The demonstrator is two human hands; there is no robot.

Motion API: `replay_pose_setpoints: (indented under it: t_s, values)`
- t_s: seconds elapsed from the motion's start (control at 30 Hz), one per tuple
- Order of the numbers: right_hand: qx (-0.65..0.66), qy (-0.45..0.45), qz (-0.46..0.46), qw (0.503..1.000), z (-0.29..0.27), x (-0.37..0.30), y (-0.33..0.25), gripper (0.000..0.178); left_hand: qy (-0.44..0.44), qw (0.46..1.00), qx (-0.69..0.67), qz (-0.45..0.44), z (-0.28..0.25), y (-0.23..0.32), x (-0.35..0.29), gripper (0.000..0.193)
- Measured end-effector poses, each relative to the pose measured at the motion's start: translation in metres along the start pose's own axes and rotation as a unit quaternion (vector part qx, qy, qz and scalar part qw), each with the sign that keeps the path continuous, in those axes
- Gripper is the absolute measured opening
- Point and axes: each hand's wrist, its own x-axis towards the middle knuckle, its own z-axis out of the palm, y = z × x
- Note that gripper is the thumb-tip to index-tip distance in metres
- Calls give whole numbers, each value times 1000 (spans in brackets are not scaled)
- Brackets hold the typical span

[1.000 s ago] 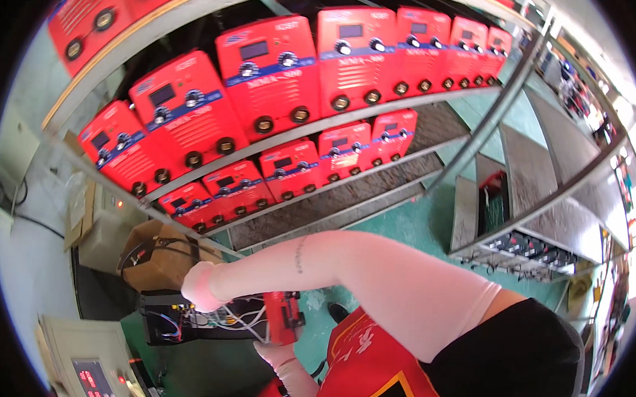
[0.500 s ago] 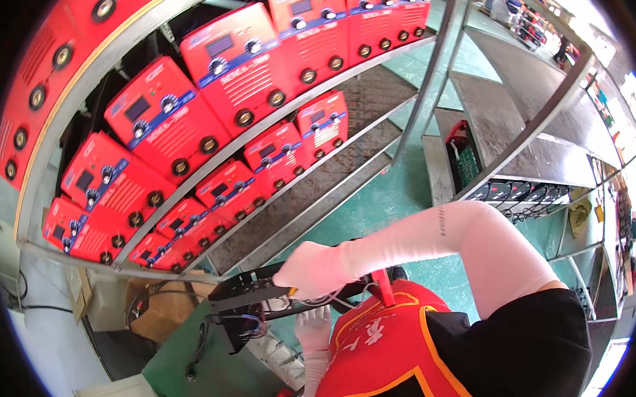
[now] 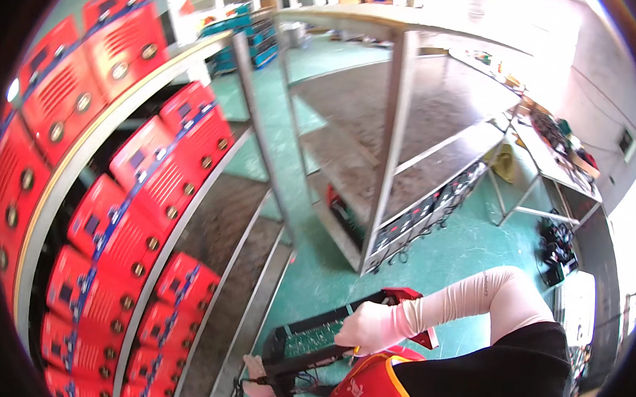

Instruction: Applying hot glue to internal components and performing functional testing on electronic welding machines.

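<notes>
An opened machine unit point(image 3: 304, 345) hangs in front of me at the lower middle, with a black frame, a green circuit board and loose wires. Red panels point(image 3: 425, 336) show at its far right end. My right hand point(image 3: 373, 326) is closed round the black bar along its top; a small yellow-orange bit sticks out below those fingers, too small to name. At the lower left, my left hand point(image 3: 258, 387) grips the unit's near black end, beside a dark cable; part of this hand is hidden behind the frame.
Racks of red machines point(image 3: 143, 212) line my left side, with dark shelf boards point(image 3: 225, 216) beyond. Ahead stands a metal shelf unit point(image 3: 392, 131) with circuit boards and cables on its lower level. A bench point(image 3: 557, 163) and black cables point(image 3: 558, 251) are at the right. Green floor lies between.
My view has turned right, away from the red rack toward the metal shelf unit. The machine unit has come along in my hands; its circuit board and red end now show more.
</notes>
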Motion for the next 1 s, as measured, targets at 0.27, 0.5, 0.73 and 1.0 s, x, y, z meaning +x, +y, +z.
replay_pose_setpoints:
  t_s: [0.27,0.5,0.73,1.0]
  values:
    - [49,-91,192,976,-16,-108,50,23,242,962,-42,-119,-29,-72,158,30]
    - [29,-59,325,943,-2,-170,63,25,53,952,232,-194,225,-80,77,34]
    - [32,-147,440,885,23,-144,52,28,-158,933,267,-181,289,-62,133,45]
    - [29,-185,476,859,14,-101,34,26,-172,890,340,-250,363,-77,234,36]
